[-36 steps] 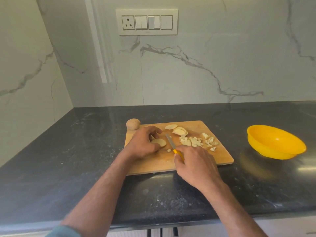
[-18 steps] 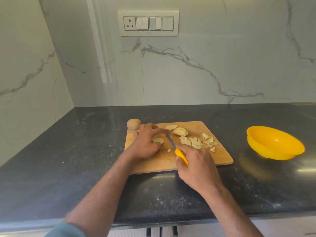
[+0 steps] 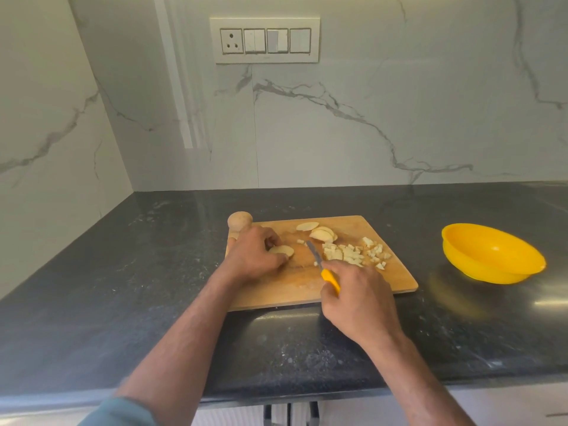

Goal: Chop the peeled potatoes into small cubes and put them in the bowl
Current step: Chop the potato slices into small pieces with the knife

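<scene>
Where a dark speckled countertop (image 3: 129,287) meets marble-veined walls (image 3: 399,118), the left hand (image 3: 255,256) grips a potato slice (image 3: 281,250) on the wooden cutting board (image 3: 396,272); the right hand (image 3: 356,299) clasps the yellow-handled knife (image 3: 322,265) beside potato cubes (image 3: 353,253); the yellow bowl (image 3: 491,253) sits well apart.

You see a surface (image 3: 107,302) of dark grey stone with pale speckles. The board (image 3: 393,272) is light brown wood with a darker worn patch at its centre. The bowl (image 3: 491,256) is plain bright yellow. The knife (image 3: 322,265) has a yellow handle and a grey blade. The cubes (image 3: 353,253) and slices (image 3: 319,233) are pale cream. The whole potato (image 3: 239,220) is tan. The wall (image 3: 399,133) is white marble with grey veins. The switch plate (image 3: 266,40) is off-white. The sleeve (image 3: 120,413) is teal.
</scene>
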`<state>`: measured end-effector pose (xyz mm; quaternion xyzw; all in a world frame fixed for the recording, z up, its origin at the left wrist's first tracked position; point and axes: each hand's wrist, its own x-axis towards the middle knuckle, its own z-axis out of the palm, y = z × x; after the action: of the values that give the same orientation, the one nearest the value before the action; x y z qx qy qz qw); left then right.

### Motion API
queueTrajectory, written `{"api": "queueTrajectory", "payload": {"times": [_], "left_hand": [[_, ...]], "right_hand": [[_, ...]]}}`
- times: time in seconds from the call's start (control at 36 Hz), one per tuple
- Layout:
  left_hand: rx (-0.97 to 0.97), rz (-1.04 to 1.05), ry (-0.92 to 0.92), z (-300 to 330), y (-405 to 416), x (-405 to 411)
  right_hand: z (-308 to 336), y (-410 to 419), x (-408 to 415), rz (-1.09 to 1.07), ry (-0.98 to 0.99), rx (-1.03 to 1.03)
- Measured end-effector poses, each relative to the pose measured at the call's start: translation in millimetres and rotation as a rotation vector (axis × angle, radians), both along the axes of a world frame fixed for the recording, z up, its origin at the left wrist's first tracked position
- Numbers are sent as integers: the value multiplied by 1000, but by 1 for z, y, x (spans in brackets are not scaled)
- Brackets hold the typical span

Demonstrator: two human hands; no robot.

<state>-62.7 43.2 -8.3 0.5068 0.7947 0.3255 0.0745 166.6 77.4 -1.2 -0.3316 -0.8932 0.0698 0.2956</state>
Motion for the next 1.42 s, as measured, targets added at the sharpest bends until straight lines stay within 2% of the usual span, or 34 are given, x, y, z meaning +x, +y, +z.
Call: {"api": "queueTrajectory", "payload": {"times": [0.33,0.47,0.75,0.97,1.42], "left_hand": [[-7,-35,-58,-1,0,-2],[-17,-45,-75,-2,1,-4],[-20,-148,-36,0,-2,0],[44,-125,-99,-5,1,-3],[133,-220,-44,0,-4,-3]], "right_hand": [[7,8,-26,18,-69,22],[2,8,-19,-51,-8,7],[-1,-1,-16,50,2,-12],[-3,-1,-16,107,2,-34],[-5,-3,-18,126,-36,7]]}}
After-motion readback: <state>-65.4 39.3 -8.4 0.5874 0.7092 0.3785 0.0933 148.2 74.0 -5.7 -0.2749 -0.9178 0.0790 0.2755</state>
